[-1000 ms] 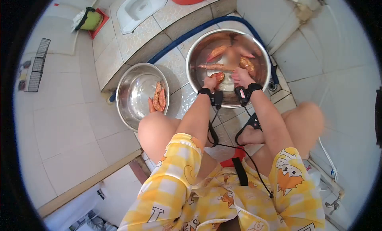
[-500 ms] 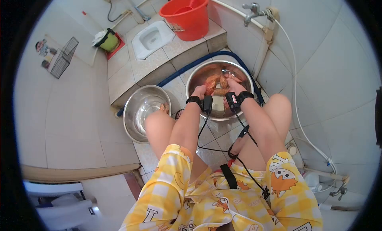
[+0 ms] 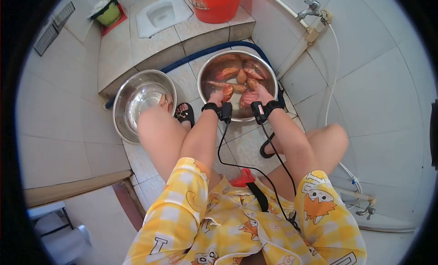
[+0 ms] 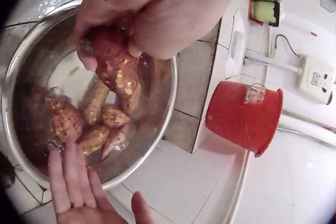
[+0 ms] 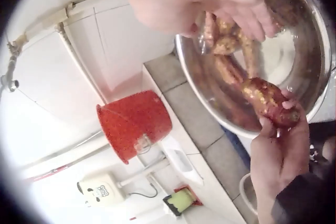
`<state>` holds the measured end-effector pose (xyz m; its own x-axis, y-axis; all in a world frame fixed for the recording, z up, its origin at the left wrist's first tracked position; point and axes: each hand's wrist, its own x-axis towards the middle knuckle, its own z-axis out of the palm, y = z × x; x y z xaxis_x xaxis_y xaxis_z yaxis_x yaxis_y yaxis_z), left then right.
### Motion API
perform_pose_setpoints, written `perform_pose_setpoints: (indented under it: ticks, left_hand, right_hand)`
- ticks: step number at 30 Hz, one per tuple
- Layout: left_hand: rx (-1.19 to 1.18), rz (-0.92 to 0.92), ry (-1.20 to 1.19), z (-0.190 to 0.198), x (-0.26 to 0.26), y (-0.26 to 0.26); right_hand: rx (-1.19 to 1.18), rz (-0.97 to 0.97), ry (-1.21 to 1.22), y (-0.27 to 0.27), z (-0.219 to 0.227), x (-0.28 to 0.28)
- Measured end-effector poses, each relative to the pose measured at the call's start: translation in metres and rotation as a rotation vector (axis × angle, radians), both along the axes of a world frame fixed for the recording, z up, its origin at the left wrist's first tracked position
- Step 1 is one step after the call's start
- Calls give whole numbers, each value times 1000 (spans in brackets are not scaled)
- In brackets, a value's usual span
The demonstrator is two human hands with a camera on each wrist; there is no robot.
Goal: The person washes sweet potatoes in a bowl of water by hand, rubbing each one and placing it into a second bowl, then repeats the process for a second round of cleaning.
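A large steel basin (image 3: 238, 52) holds water and several reddish sweet potatoes with yellow patches where skin is gone. My left hand (image 3: 216, 98) grips one sweet potato (image 4: 116, 69) near its end, thumb and fingers around it, above the others in the left wrist view. In the right wrist view my right hand (image 5: 220, 3) has its fingers extended over the basin, holding nothing. Its fingertips come right up to a rounder red sweet potato (image 4: 65, 120) in the left wrist view. More sweet potatoes (image 3: 227, 73) lie toward the basin's far side.
A second steel basin (image 3: 119, 121) with a few sweet potatoes stands at the left, partly behind a knee. Beyond lie a blue hose (image 3: 185, 59), a tiled step (image 3: 205, 47), a squat toilet (image 3: 162, 16) and a red bucket (image 4: 244, 113). A tap (image 3: 311, 8) juts from the right wall.
The head view has shifted, so the basins sit further left and higher than half a second ago. My left hand keeps its sweet potato; the right hand shows more of its palm now.
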<state>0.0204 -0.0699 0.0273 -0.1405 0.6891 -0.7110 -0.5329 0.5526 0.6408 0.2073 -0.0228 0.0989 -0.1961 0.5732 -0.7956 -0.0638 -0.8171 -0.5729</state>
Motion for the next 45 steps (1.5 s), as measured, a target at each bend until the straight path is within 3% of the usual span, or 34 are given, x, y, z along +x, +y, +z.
perform_pose_setpoints:
  ticks: [4,5,6,8,12,17,19,22,23,24,26,29,30,32,35,36,38,39,42,45]
  left_hand:
    - [33,-73,-74,-2,6,-24]
    - [61,-65,-63,-47,6,-10]
    - [32,-93,-60,-53,0,-6]
    - [-29,-162,-56,-61,-7,-2]
    - [-137,-124,63,-50,-11,11]
    - [-4,-86,1,-120,-23,30]
    - [-37,-162,3,-87,-25,28]
    - [69,-107,-196,-91,-19,37]
    - [-32,-128,-199,-56,-17,43]
    - [3,-114,-269,-104,-19,51]
    - [-67,-121,-104,-79,-18,52]
    - [-55,-183,-106,-50,-12,49]
    - [-68,-151,-126,-61,-10,50]
    - [-93,-85,-166,-94,-3,53]
    - [-75,-17,-247,-66,5,49]
    - [-52,-46,-276,-74,6,50]
    - [-10,-102,-331,-104,5,50]
    - [60,-274,-221,-99,-1,46]
    - [-13,-289,-166,-84,-4,40]
    - [-31,-126,-190,-99,-1,35]
  right_hand:
    - [-4,24,43,3,-43,-8]
    - [-1,38,29,4,-55,-11]
    - [1,46,14,4,-63,-16]
    - [-42,29,12,1,-77,-24]
    - [-168,5,13,-3,-125,-33]
    - [-198,-24,-15,-4,-156,-43]
    - [-190,-59,-37,-2,-213,-41]
    - [-268,-102,34,4,-233,-37]
    - [-267,-158,-33,1,-216,-42]
    - [-251,-182,-23,-3,-192,-45]
    - [-202,-222,-2,0,-152,-49]
    - [-180,-189,234,5,-117,-55]
    - [-163,-157,329,6,-107,-57]
    - [-91,-83,119,9,-94,-58]
    - [-131,-94,-127,10,-106,-58]
    - [-168,-116,-195,11,-117,-59]
    - [-166,-114,121,9,-142,-56]
    - [-169,-113,279,9,-143,-56]
    - [-95,40,196,15,-143,-56]
    - [-40,76,39,20,-138,-62]
